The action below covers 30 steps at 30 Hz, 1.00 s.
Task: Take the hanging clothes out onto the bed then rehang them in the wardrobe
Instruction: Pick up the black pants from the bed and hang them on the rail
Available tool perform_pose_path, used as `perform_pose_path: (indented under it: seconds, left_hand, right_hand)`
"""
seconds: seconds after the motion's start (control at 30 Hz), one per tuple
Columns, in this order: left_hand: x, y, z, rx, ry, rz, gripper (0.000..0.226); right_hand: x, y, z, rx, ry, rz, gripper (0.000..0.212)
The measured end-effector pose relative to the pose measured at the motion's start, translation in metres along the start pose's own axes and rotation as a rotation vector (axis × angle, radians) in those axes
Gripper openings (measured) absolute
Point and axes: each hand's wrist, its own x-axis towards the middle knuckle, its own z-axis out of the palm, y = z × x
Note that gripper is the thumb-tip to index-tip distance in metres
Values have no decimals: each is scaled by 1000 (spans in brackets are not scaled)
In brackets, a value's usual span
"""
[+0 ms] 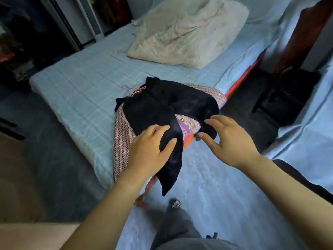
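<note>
A black garment (169,105) lies crumpled on top of a pink tweed garment (124,141) at the near corner of the bed (86,83). One black sleeve hangs over the bed's edge. My left hand (149,150) grips that black sleeve, thumb on one side and fingers on the other. My right hand (228,139) hovers open just right of the pile, fingers spread, its fingertips close to the black cloth's lower edge. A pink hanger (137,91) peeks out from under the garments. The wardrobe (59,24) stands dark at the far left.
A cream duvet (185,33) is bunched at the head of the bed. A dark wooden chair (288,83) stands to the right, beside pale blue drapes (310,138). My legs and a foot (175,203) are on the pale floor below.
</note>
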Motion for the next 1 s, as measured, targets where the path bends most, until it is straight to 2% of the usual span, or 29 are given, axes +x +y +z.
perform_pose_path:
  seconds: [0.17, 0.3, 0.5, 0.73, 0.9, 1.0]
  left_hand:
    - [76, -38, 21, -1, 29, -110, 62]
    - [159, -67, 36, -29, 43, -207, 61]
    - [275, -113, 38, 52, 7, -318, 61]
    - [332, -194, 50, 154, -83, -551, 56]
    - [361, -248, 83, 94, -96, -782, 55]
    - [378, -275, 108, 54, -88, -926, 66]
  right_hand:
    - [100, 22, 24, -6, -70, -69, 56]
    - [194, 39, 38, 0, -115, -100, 50]
    - [327, 55, 59, 2, -206, -192, 52]
    - [457, 55, 119, 13, -359, -352, 50]
    - [559, 52, 188, -19, -525, -505, 50]
    - [613, 54, 235, -19, -597, -565, 47]
